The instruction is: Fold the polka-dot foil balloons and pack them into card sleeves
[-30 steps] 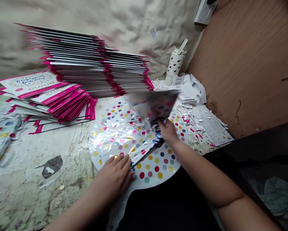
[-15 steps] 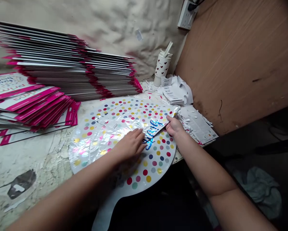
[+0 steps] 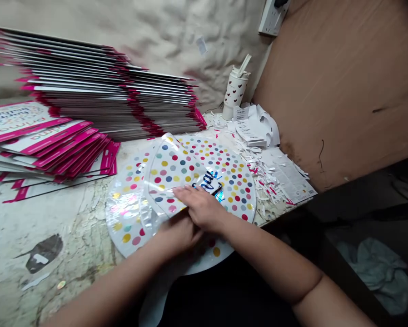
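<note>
A flat, uninflated foil balloon (image 3: 175,163) with coloured dots and blue lettering is partly folded over toward the left, its flap curving up at the far side. Below it lies another round dotted foil balloon (image 3: 236,175), with a white tail (image 3: 154,299) hanging toward me. My right hand (image 3: 207,209) grips the flap near its close edge, fingers lying across the top and thumb out of sight. Close against it, my left hand (image 3: 180,234) reaches in at the fold; its fingers are hidden by the flap and the right hand.
Stacked pink-edged packets (image 3: 122,100) stand along the wall, with more fanned packets (image 3: 61,145) at left. A heart-patterned tumbler (image 3: 235,91), a label roll (image 3: 258,127) and paper scraps (image 3: 265,177) are at right. The table's front edge (image 3: 279,218) drops off near my right arm.
My right hand has swung the balloon's right edge over to the left, folding it. My left hand has gone from lying on the dotted surface to beneath the flap. The view has shifted slightly.
</note>
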A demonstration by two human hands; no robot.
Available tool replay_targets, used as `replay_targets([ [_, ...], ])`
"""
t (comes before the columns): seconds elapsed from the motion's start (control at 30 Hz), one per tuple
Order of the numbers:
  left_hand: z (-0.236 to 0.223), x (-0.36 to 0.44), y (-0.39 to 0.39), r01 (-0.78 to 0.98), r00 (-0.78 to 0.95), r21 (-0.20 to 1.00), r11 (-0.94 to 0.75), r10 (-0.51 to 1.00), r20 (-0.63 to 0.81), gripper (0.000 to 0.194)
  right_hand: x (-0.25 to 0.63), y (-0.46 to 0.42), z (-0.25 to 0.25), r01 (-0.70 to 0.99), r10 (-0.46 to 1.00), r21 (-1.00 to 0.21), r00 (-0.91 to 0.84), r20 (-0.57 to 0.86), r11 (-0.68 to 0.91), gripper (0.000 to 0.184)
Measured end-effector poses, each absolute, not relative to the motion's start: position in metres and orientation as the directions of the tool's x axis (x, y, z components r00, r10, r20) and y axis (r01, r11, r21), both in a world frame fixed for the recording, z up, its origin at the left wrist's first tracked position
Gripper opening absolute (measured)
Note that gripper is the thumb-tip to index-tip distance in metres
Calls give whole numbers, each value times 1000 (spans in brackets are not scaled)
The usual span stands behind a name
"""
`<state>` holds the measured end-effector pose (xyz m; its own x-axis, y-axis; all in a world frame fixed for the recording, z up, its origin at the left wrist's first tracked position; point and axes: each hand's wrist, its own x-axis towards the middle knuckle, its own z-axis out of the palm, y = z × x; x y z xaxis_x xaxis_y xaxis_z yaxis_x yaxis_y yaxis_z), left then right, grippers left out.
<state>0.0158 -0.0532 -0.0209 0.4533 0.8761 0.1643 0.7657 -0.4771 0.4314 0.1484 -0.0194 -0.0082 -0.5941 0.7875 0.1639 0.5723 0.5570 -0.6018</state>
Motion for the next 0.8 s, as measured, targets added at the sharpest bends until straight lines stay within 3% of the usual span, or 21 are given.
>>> replay_targets([
  [0.07,-23,-14,-81,765,513,325,-556,831,214,48,151,-22,-18,605,779,-551,-610,143,575,52],
  [0.17,-31,-51,-119,741,612,96,-665,727,311,41,160,-22,-31,529,719,-557,-669,191,640,42],
  [0.23,-37,-63,-135,741,631,11,-671,703,328,41,163,-25,-37,477,676,-552,-699,233,684,31],
  [0.43,-33,-61,-140,764,587,20,-645,706,396,29,161,-40,-43,385,579,-512,-759,297,767,33],
  [0.57,-20,-60,-134,780,513,40,-625,675,530,22,162,-42,-42,400,613,-563,-747,257,724,33],
  [0.67,-17,-57,-121,781,562,-41,-623,673,482,31,164,-40,-38,392,626,-596,-738,251,700,31],
  [0.73,-16,-53,-111,754,620,-77,-652,669,410,22,167,-39,-36,372,607,-593,-751,259,714,30],
  [0.8,-11,-47,-105,765,602,-6,-643,713,360,16,173,-40,-35,388,595,-543,-755,277,745,42],
])
